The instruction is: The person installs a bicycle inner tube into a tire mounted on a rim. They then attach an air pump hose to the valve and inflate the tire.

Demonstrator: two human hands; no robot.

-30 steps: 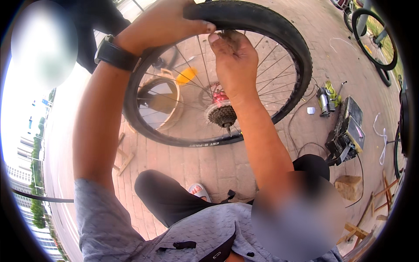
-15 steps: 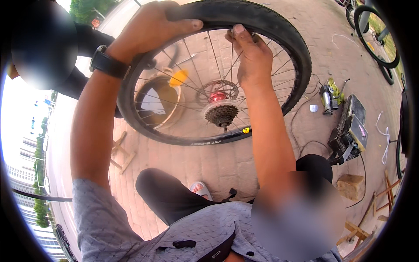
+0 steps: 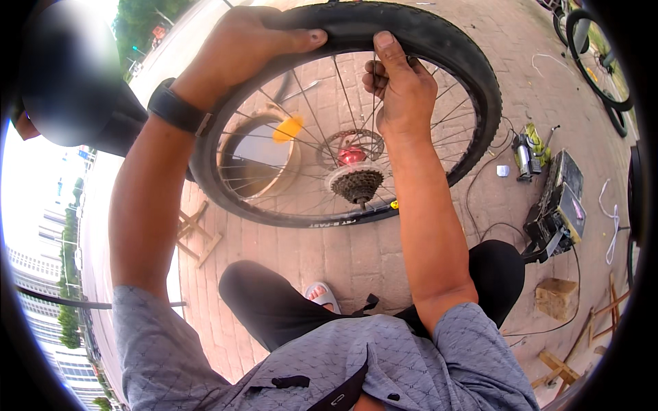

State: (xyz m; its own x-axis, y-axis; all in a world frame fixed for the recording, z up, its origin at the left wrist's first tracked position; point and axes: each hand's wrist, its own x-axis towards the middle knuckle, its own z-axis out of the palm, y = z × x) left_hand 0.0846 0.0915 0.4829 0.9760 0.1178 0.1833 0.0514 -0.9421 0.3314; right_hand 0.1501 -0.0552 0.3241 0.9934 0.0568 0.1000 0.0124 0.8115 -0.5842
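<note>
A bicycle wheel (image 3: 485, 113) with a knobbly black tire is tilted up in front of me. Its hub (image 3: 352, 155) is red, with a brake disc (image 3: 327, 149) behind and a dark sprocket cassette (image 3: 358, 186) facing me. My left hand (image 3: 247, 44), a dark watch on its wrist, is closed over the tire at the upper left, its thumb along the near side. To its right, my right hand (image 3: 409, 92) presses its thumb on the tire's sidewall. Its other fingers curl inside the rim beside the spokes; their tips are partly hidden.
Behind the wheel stands a round tub of water (image 3: 257, 161), with something yellow (image 3: 288, 128) at its rim. On the brick paving at right are a small air pump (image 3: 526, 157), an open toolbox (image 3: 556, 205), a wooden block (image 3: 556, 299) and cables. A person in dark clothing (image 3: 127, 120) is at upper left.
My right thumb has gone from the rim's inner edge up onto the tire's sidewall, and the fingers below it are curled more. The wheel sits slightly further right in view.
</note>
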